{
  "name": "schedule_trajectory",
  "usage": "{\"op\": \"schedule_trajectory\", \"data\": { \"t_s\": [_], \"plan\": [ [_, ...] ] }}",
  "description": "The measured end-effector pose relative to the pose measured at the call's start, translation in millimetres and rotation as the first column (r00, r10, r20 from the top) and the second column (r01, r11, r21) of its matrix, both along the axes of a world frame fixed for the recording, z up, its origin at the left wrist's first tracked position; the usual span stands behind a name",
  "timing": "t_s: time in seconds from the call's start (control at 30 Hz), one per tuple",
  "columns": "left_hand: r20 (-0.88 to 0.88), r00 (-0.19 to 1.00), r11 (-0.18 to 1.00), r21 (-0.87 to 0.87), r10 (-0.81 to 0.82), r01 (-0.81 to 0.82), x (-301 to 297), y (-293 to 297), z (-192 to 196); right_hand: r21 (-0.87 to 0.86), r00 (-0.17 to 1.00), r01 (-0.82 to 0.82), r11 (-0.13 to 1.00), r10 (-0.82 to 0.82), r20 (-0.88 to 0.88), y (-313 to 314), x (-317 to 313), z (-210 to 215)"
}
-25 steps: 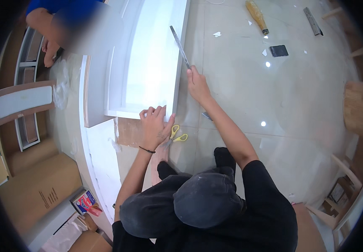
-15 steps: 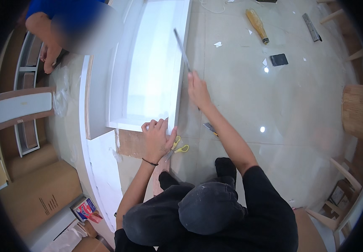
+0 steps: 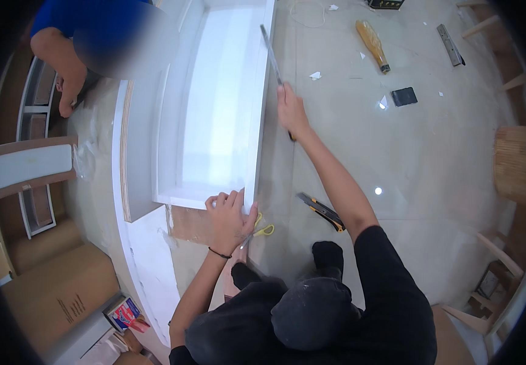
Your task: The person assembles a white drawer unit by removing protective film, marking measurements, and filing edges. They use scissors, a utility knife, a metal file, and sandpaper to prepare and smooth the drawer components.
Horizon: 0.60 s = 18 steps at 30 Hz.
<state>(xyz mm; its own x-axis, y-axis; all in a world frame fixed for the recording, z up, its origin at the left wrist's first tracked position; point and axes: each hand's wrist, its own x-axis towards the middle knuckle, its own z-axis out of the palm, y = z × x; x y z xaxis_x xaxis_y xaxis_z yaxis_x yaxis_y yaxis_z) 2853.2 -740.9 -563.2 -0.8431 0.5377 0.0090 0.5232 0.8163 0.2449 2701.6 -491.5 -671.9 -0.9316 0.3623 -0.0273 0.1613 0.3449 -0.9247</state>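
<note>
My right hand [image 3: 291, 114] is closed round the dark handle of a long, thin metal file [image 3: 270, 53]. The file points away from me, lying along or just over the right edge of a white box-like cabinet [image 3: 257, 128]; contact with that edge is unclear. At the cabinet's near right corner, my left hand [image 3: 229, 216] grips the board, fingers bent over the near edge and thumb at the outer side. Beside that wrist lie yellow-handled scissors [image 3: 264, 230], partly hidden. A black and yellow utility knife [image 3: 322, 211] rests on the floor by my right forearm.
Another person in a blue shirt [image 3: 101, 27] is at the far left. A yellowish bottle [image 3: 371, 45], a black square block [image 3: 404, 97], a metal strip [image 3: 451, 45] and white scraps lie on the tiles. Cardboard [image 3: 62, 292] and a wooden stool [image 3: 514, 161] stand at the sides.
My right hand has pushed the file farther away along the cabinet's edge. More of the utility knife shows beside my forearm. My left hand keeps its place on the corner.
</note>
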Motion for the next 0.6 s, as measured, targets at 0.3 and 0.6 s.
{"op": "schedule_trajectory", "data": {
  "t_s": [0.3, 0.6],
  "plan": [
    [0.206, 0.970, 0.990, 0.025, 0.130, -0.138, -71, 53, -9, 0.482, 0.905, 0.304, 0.822, -0.407, 0.125, 87, -7, -9],
    [-0.002, 0.985, 0.981, 0.096, 0.170, -0.169, -195, 138, -22, 0.764, 0.922, 0.170, 0.623, -0.374, 0.100, 126, 43, -31]
  ]
}}
